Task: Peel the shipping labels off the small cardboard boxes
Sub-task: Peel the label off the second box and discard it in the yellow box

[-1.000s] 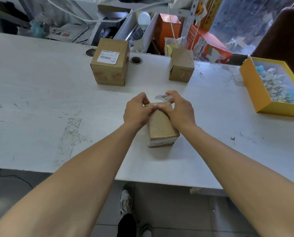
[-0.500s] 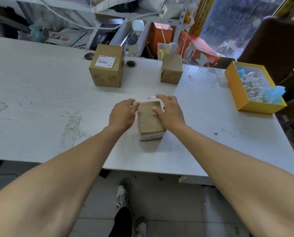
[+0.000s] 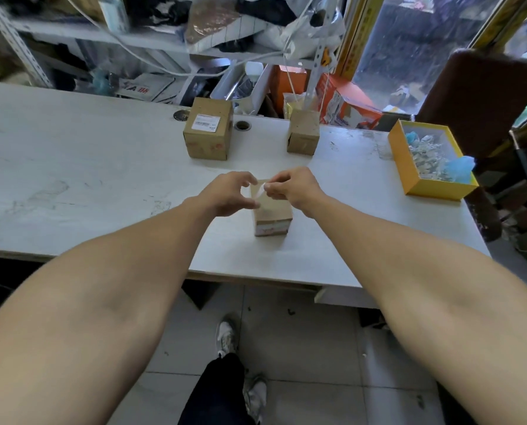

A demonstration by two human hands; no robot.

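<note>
A small cardboard box (image 3: 273, 217) stands on the white table (image 3: 102, 179) near its front edge. My right hand (image 3: 295, 187) pinches a pale label strip (image 3: 259, 189) that lifts off the box's far top edge. My left hand (image 3: 230, 193) has its fingers curled at the box's left top side and touches it. Farther back sits a larger cardboard box (image 3: 208, 133) with a white shipping label (image 3: 204, 123) on top. Another small bare box (image 3: 303, 136) stands to its right.
A yellow tray (image 3: 409, 176) with crumpled white and blue scraps sits at the table's right end. Two round cable holes (image 3: 242, 125) lie near the back edge. Cluttered shelves and orange cartons stand behind. My shoes show on the tiled floor below.
Both hands have risen to the box's far top edge. My right hand now pinches the label strip and lifts it. The camera view has tilted and widened.
</note>
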